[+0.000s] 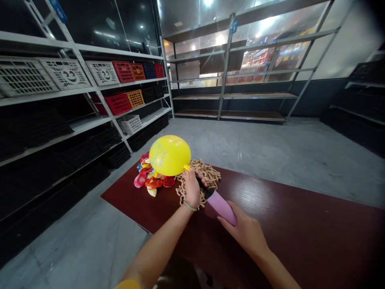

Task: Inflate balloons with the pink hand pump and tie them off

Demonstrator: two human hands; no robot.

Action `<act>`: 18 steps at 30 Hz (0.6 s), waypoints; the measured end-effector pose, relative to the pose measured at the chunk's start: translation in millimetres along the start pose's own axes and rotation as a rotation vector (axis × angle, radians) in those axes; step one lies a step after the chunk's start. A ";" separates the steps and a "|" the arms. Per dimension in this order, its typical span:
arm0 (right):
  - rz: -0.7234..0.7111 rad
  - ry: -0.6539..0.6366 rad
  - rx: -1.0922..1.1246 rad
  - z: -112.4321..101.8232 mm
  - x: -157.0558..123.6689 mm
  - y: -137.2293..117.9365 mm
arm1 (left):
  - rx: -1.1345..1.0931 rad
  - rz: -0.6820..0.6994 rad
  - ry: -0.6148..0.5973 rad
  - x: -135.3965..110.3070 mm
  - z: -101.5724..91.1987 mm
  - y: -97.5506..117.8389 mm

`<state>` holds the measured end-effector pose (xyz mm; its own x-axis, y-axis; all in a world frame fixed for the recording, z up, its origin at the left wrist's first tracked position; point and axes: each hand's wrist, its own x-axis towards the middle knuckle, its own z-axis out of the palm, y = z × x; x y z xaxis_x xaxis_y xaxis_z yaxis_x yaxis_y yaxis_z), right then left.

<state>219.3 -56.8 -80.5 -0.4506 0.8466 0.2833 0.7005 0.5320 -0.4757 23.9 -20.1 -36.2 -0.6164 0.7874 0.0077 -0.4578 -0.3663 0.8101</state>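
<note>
Gripping a yellow balloon [170, 155], the left hand [191, 188] hides its mouth

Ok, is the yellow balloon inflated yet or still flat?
Inflated: the yellow balloon is round and swollen, its neck held by the left hand at the nozzle of the pink hand pump.

One inflated yellow latex balloon [169, 155]. One pink cylindrical hand pump [221, 206]. Two bare hands: left hand [192, 188], right hand [245, 232]. One heap of tan plastic chain [200, 180]. One dark red wooden table [285, 208]. Shelf crates: four white lattice plastic crates [102, 73], three red plastic crates [122, 71], two orange plastic crates [135, 98].
</note>
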 end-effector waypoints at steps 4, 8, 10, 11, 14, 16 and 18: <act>-0.018 -0.025 0.049 -1.1 2.2 2.2 | -0.012 -0.003 -0.052 -1.5 0.3 -1.2; -0.061 -0.015 -0.023 -5.0 6.7 11.0 | -0.065 0.085 -0.028 20.2 -9.1 25.1; -0.117 0.000 -0.110 -9.0 9.3 16.1 | -0.103 0.121 0.035 30.6 -18.0 37.6; -0.152 0.006 -0.146 -11.5 10.5 17.7 | -0.120 0.131 0.066 34.2 -22.6 42.1; -0.228 -0.006 -0.223 -19.9 14.4 14.1 | -0.152 0.138 0.127 36.5 -31.9 46.8; -0.220 -0.037 -0.250 -25.8 18.6 2.7 | -0.166 0.113 0.130 31.4 -31.8 43.3; -0.177 -0.079 -0.253 -31.4 24.3 -14.4 | -0.175 0.072 0.114 23.4 -27.2 35.4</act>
<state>215.7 -43.4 -40.6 -0.6127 0.7416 0.2731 0.7182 0.6667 -0.1992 -24.2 -28.1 -23.3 -0.7155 0.6985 -0.0124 -0.5079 -0.5080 0.6957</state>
